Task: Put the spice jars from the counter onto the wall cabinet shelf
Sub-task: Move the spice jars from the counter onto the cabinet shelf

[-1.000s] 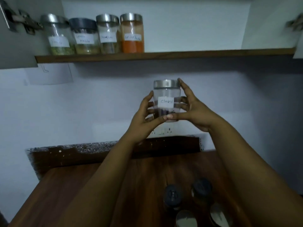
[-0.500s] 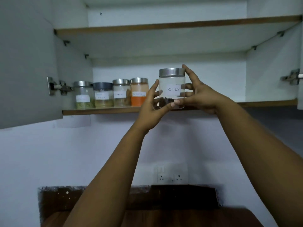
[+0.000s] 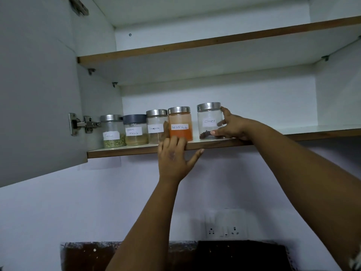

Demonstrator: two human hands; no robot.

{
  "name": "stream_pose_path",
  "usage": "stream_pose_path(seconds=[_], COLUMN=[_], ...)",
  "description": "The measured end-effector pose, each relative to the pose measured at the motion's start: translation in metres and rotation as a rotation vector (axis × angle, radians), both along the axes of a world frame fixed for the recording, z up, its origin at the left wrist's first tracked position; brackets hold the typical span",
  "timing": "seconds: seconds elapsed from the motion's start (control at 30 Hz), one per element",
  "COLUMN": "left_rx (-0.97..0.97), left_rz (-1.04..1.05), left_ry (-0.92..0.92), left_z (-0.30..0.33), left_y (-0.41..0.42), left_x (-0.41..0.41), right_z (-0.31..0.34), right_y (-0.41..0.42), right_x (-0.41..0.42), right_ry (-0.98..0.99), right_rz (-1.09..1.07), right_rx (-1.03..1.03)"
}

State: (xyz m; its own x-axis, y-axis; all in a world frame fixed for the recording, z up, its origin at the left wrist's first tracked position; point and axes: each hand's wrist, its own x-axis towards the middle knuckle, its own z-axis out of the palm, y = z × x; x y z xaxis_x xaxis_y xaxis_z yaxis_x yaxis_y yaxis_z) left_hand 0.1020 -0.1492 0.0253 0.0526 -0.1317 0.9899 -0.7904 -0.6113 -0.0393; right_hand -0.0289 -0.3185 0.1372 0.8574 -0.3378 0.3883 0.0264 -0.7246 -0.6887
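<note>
The cloves jar (image 3: pixel 209 120), held in mid-air between both hands a moment ago, now stands on the shelf (image 3: pixel 214 144), just right of the chilli jar (image 3: pixel 180 123). That likely makes five jars shelved. The right hand (image 3: pixel 231 126) sits at the jar's 3 o'clock, its grip still curled round the glass, thumb low in front. The left hand (image 3: pixel 172 159) has let go; fingers fairly straight, it rests on the shelf edge at the jar's 7 o'clock.
</note>
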Motion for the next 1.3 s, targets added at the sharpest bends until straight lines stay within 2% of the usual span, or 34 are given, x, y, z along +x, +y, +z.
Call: stream_pose_path(seconds=[0.23, 0.53, 0.9, 1.07, 1.3], left_rx=[-0.007, -0.070, -0.065, -0.058, -0.029], left_rz=[0.023, -0.008, -0.005, 0.002, 0.001], left_ry=[-0.074, -0.099, -0.101, -0.095, -0.076], left_z=[-0.002, -0.002, -0.002, -0.002, -0.003], left_y=[-0.004, -0.010, -0.010, -0.009, -0.006], left_x=[0.006, 0.007, 0.006, 0.005, 0.003], right_z=[0.000, -0.003, -0.001, -0.002, 0.004], right_y=[0.001, -0.009, -0.019, -0.021, -0.008], right_x=[0.024, 0.029, 0.040, 0.040, 0.037], right_ry=[0.045, 0.031, 0.136, 0.135, 0.257], right_rz=[-0.019, -0.015, -0.043, -0.067, -0.169], right_rx=[0.004, 0.035, 0.081, 0.037, -0.186])
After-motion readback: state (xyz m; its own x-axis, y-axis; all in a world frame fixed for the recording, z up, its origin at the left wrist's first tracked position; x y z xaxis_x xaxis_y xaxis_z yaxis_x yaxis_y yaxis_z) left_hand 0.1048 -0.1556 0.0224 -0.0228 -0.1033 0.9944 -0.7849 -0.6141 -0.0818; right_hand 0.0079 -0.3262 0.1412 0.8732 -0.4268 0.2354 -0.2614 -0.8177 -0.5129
